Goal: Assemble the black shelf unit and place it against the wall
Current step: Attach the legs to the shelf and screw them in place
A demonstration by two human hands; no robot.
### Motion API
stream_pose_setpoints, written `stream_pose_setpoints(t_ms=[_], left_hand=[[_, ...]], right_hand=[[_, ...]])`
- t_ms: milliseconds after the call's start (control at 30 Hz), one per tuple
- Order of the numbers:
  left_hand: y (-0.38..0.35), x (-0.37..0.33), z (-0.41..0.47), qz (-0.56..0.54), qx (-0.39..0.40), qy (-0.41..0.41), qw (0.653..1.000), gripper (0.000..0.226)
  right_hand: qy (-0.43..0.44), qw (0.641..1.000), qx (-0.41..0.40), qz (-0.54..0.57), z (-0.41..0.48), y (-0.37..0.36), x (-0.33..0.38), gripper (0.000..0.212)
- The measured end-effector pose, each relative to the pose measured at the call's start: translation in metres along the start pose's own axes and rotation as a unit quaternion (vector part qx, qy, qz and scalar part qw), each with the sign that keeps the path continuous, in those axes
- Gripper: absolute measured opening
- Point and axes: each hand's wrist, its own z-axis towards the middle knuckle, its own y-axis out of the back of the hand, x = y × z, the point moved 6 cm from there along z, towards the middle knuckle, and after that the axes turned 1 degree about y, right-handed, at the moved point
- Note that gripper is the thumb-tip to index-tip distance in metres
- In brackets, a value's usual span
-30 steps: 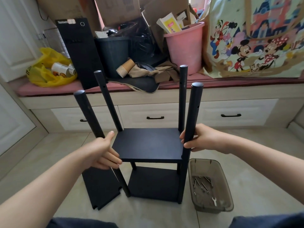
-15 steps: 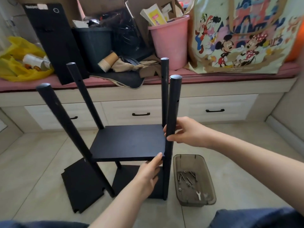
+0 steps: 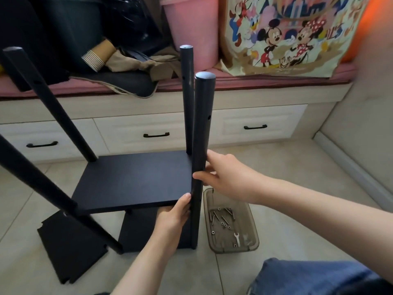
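Relocated rightward, the left hand (image 3: 172,218) now pinches the flat black shelf board (image 3: 136,177) at its corner. The round black upright post (image 3: 203,124) is gripped by the right hand (image 3: 227,177), fingers curled. Corner alignment is judged underway.

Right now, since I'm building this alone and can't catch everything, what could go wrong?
The near left post leans outward, so the frame may rack. Your left hand pinches the middle shelf beside the front right post your right hand grips; the thumb could get nipped. The screw tray by that post's foot might get knocked.
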Motion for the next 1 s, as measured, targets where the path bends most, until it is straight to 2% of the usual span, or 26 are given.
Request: stream_pose_setpoints(t_ms=[233, 433, 667, 1000], left_hand=[[0.0012, -0.0013, -0.0005, -0.02, 0.032, -0.007, 0.999, 0.027], [0.0006, -0.0032, -0.0003, -0.025, 0.048, -0.013, 0.998, 0.025], [-0.0014, -0.0078, -0.0043, -0.031, 0.038, -0.007, 0.999, 0.02], [-0.001, -0.0073, -0.0041, -0.032, 0.056, -0.008, 0.998, 0.023]], right_hand=[[-0.032, 0.997, 0.068, -0.001, -0.0005, -0.0087, -0.0027, 0.034], [-0.016, 0.996, 0.086, 0.006, 0.0006, -0.0062, -0.0027, 0.027], [-0.016, 0.995, 0.087, 0.038, 0.0027, -0.0077, -0.0055, 0.025], [-0.024, 0.996, 0.077, 0.026, 0.0026, -0.0071, -0.0001, 0.029]])
